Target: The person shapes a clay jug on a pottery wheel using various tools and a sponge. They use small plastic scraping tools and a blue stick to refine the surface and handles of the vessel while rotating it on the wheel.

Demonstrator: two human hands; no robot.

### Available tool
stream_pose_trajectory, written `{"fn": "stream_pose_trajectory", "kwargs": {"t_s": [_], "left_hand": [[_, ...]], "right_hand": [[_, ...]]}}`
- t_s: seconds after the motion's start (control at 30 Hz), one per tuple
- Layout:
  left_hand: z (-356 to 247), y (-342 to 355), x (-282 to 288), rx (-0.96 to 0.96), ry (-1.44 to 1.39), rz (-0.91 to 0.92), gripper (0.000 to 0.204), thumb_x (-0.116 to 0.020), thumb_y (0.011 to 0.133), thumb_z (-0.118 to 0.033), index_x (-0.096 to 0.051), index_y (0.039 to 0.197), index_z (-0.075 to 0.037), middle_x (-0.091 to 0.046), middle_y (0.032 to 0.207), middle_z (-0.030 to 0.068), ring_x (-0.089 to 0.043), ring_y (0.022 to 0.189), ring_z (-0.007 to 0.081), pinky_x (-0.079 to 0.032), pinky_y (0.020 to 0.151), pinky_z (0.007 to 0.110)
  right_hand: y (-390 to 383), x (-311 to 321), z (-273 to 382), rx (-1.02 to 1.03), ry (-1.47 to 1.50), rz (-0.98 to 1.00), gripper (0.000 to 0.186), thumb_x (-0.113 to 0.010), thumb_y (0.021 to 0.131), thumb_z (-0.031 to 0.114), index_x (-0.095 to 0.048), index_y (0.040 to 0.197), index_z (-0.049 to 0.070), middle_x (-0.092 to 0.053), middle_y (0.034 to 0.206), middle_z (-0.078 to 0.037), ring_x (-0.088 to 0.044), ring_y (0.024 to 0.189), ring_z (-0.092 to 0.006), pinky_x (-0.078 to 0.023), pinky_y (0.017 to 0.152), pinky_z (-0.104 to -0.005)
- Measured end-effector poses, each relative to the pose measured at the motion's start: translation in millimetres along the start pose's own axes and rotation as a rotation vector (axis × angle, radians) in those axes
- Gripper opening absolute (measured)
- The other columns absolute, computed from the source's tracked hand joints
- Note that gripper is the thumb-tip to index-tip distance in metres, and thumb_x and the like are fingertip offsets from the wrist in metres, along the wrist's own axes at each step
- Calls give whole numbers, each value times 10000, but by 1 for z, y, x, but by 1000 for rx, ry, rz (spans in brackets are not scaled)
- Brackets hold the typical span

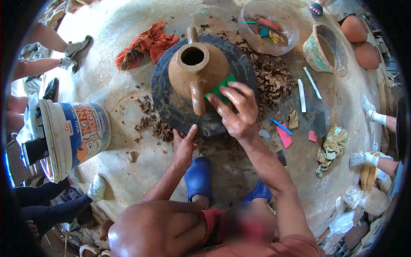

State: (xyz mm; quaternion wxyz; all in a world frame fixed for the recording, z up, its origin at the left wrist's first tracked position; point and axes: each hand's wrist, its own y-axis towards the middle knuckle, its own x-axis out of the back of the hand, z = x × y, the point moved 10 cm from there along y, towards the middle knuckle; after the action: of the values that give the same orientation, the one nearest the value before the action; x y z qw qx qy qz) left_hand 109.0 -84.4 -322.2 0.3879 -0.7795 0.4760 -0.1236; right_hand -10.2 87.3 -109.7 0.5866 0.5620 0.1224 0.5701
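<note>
A brown clay pot [175, 70] with a round dark mouth and two stubby arms, one toward me and one away, sits on a dark round turntable [165, 103]. My right hand [238, 109] pinches a green flat scraper [221, 89] and presses it to the pot's right side, beside the near arm. At the turntable's near edge is my left hand [185, 147], thumb and fingers spread and touching the rim. Some of its fingertips are hard to make out there.
Clay shavings [274, 79] lie around the turntable. An orange cloth [147, 45], a clear basin [282, 47] of tools, a green-white bucket [312, 53], white strips [302, 95] and a pink piece [284, 136] lie about. A paint bucket [92, 132] stands left; people's feet flank both sides.
</note>
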Motion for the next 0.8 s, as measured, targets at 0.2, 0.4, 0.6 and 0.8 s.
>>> {"fn": "stream_pose_trajectory", "kwargs": {"t_s": [0.2,0.4,0.6,0.8], "left_hand": [[1,-2,-3,9,8,1,609,-734,1042,-258,-348,1499,-144,-651,1281,108,-713,1054,252,-609,809,441],[-28,35,59,-79,-102,-112,770,-747,1026,-359,-291,1628,-206,-643,1315,46,-692,969,174,-545,679,322],[-57,45,66,-82,5,-219,800,-762,1019,-385,-308,1652,-202,-615,1126,-13,-522,750,77,-469,646,295],[-57,45,63,-107,20,-173,810,-769,1014,-407,-324,1643,-157,-600,1078,-28,-464,709,62,-462,630,296]], "right_hand": [[-40,-5,-17,-74,-72,93,336,-829,769,61,-854,1095,138,-699,1151,-64,-658,1104,-306,-605,910,-435],[21,10,-77,-313,56,-106,427,-732,798,-103,-821,1164,98,-736,1078,-91,-718,999,-292,-612,871,-395],[42,-10,-88,-320,201,-14,307,-683,861,-74,-804,1109,62,-759,1038,-121,-737,969,-298,-606,860,-397],[-38,4,-51,-476,160,-87,243,-725,881,-51,-814,1087,44,-762,1057,-161,-749,982,-320,-617,827,-410]]}}
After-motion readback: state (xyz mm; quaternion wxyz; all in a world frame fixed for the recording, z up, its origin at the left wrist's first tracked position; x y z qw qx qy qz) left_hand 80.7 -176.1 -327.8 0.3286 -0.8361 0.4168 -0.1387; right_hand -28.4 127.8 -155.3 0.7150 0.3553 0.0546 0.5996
